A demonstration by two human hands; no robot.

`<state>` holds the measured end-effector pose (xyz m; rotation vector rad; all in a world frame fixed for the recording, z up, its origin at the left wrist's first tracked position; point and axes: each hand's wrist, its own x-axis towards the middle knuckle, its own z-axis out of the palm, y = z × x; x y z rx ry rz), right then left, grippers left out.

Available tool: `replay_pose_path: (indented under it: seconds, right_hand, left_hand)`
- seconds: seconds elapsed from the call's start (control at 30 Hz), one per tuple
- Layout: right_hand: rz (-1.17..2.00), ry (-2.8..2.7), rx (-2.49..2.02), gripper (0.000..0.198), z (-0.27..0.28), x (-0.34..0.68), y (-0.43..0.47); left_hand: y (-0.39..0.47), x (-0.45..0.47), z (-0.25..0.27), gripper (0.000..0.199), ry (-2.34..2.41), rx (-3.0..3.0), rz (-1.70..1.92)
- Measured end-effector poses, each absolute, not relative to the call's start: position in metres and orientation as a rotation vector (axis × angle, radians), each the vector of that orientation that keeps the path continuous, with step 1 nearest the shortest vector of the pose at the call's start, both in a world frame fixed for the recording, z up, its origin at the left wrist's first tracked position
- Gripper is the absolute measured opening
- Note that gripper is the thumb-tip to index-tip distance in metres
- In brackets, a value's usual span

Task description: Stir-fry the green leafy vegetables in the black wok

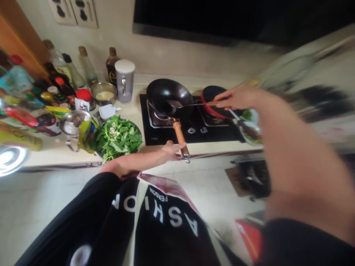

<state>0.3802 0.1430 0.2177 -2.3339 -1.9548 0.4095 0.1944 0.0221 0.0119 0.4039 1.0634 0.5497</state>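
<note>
A black wok (158,94) rests on the left burner of the hob, its wooden handle pointing toward me. My left hand (172,149) is closed around that handle near its lower end. Over the hob, my right hand (238,98) grips a long metal spatula (195,104) by its wooden handle. The spatula's head reaches down inside the wok, where its exact shape is hard to make out. Just right of the wok, a red pot (209,107) with a dark interior sits on the other burner, partly under my right hand.
Leafy greens (119,136) topped with chopped bits fill a bowl left of the hob. Behind them stand a lidded plastic jug (125,81) and a metal bowl (104,94). Bottles and jars crowd the left counter. Plates of food (251,131) lie right of the hob.
</note>
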Motion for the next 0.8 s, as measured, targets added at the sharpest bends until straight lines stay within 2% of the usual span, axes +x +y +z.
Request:
replay_pose_path:
  seconds: [0.2, 0.27, 0.33, 0.47, 0.63, 0.8]
  right_hand:
    - [0.403, -2.266, -2.636, 0.075, 0.256, 0.352, 0.168]
    - [0.435, -2.35, -2.665, 0.066, 0.265, 0.347, 0.177]
    - [0.449, -2.49, -2.659, 0.043, 0.272, 0.347, 0.186]
    - [0.497, -2.7, -2.565, 0.039, 0.272, 0.352, 0.197]
    - [0.409, -2.701, -2.418, 0.043, 0.244, 0.365, 0.201]
    - [0.165, -2.842, -2.177, 0.039, 0.219, 0.379, 0.212]
  left_hand:
    - [0.032, 0.213, -0.007, 0.062, 0.859, 0.356, 0.714]
    - [0.029, 0.217, -0.007, 0.053, 0.848, 0.36, 0.735]
    - [0.024, 0.22, -0.005, 0.04, 0.863, 0.369, 0.756]
    - [0.014, 0.223, 0.004, 0.017, 0.887, 0.335, 0.799]
    - [0.0, 0.235, 0.014, 0.025, 1.014, 0.281, 0.903]
    - [-0.008, 0.247, 0.015, 0.032, 1.144, 0.367, 1.053]
